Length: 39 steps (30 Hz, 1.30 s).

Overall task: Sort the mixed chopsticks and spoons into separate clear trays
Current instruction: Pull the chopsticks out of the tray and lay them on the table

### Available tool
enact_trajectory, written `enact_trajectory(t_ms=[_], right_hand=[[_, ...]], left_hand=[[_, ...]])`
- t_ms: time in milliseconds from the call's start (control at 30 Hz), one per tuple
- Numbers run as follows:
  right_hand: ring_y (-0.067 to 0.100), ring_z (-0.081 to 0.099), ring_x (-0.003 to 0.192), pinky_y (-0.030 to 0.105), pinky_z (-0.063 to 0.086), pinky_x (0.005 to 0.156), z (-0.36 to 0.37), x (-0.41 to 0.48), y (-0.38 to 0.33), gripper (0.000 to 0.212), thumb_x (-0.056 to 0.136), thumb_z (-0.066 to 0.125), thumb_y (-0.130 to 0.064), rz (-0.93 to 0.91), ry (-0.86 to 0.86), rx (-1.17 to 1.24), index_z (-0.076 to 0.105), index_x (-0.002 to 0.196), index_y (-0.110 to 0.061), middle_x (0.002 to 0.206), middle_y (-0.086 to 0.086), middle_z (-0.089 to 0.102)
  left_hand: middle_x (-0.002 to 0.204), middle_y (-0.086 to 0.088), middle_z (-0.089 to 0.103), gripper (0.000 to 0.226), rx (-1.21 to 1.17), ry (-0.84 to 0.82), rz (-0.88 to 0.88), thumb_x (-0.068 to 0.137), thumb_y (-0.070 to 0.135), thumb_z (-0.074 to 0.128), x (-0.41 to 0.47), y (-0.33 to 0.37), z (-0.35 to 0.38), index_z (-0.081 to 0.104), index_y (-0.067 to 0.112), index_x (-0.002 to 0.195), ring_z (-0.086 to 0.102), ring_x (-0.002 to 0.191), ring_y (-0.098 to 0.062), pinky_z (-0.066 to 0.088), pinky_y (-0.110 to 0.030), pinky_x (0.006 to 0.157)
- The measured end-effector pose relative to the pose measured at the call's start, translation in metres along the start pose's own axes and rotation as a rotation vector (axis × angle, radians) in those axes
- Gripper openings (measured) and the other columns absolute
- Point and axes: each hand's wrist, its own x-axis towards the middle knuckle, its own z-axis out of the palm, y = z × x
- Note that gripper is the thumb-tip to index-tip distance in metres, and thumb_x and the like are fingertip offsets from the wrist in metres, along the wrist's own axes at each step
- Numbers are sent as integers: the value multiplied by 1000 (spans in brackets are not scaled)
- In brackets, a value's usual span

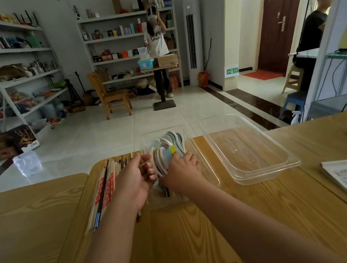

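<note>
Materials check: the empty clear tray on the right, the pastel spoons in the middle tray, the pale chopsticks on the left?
Empty clear rectangular tray: looks like rigid glossy plastic; the wooden table grain shows through and its rim catches highlights. Pastel spoons: smooth and glossy, probably plastic or melamine, possibly ceramic. Pale chopsticks: matt bamboo or wood by the colour, some with red print.

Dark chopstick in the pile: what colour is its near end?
Blue; the dark chopstick shows best in the head view.
</note>
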Motion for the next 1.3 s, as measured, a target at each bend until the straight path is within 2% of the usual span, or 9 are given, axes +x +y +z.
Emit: enact_trajectory(t_ms=[167,233,400,567,733,833,967,1167,1300], right_hand=[[41,42,125,49,36,109,3,5,-12,56,90,57,-42,-8,-68,7,43,131,-5,132,24,47],[32,57,104,39,48,91,-5,4,-10,31,95,51,-37,-71,-78,56,55,106,-8,108,16,61],[16,46,58,23,38,51,-57,11,9,31,93,47,-2,-51,-17,43,39,65,-11,66,4,44],[25,58,68,36,57,70,-62,15,11,32,91,52,-3,-47,-47,-193,40,63,-13,74,9,56],[24,54,82,32,49,75,-41,6,-5,2,90,57,0,-50,-142,-472,59,89,0,82,7,52],[23,55,84,31,48,74,-31,7,-10,11,92,55,-3,-41,-160,-544,61,101,-4,81,5,50],[14,48,63,26,44,71,-36,18,-11,26,93,55,-2,115,-305,-503,48,67,-4,69,3,47],[13,39,55,25,39,60,-42,23,-2,29,96,47,-5,189,-485,-373,47,68,-7,66,4,44],[15,46,52,26,44,64,-50,21,-1,21,93,50,-7,182,-316,-166,57,73,-3,63,6,53]], left_hand=[[63,2,45,30,26,21,12,106,31,37,-1,0,2,56,8,101,41,56,-10,36,-23,53],[63,1,46,31,27,24,7,106,31,37,-3,1,3,57,8,102,41,57,-10,36,-24,55],[64,2,46,33,99,24,-4,106,31,38,-10,3,6,60,8,97,42,57,-11,39,-24,56],[65,1,49,34,143,32,5,105,30,41,-10,3,7,64,7,97,45,57,-11,39,-23,55],[64,1,49,34,129,24,7,106,29,40,-8,3,7,64,7,97,44,58,-11,38,-24,58],[63,1,49,34,136,26,11,106,29,40,-7,2,6,64,7,97,45,58,-11,39,-25,59],[63,2,48,35,136,19,-5,106,31,40,-6,2,4,65,8,98,45,57,-10,40,-24,59],[62,3,48,33,145,10,-4,106,29,39,-6,2,4,64,8,97,45,57,-10,40,-24,58],[63,3,51,33,185,27,7,105,31,41,-6,1,5,64,8,98,47,58,-10,41,-23,58]])
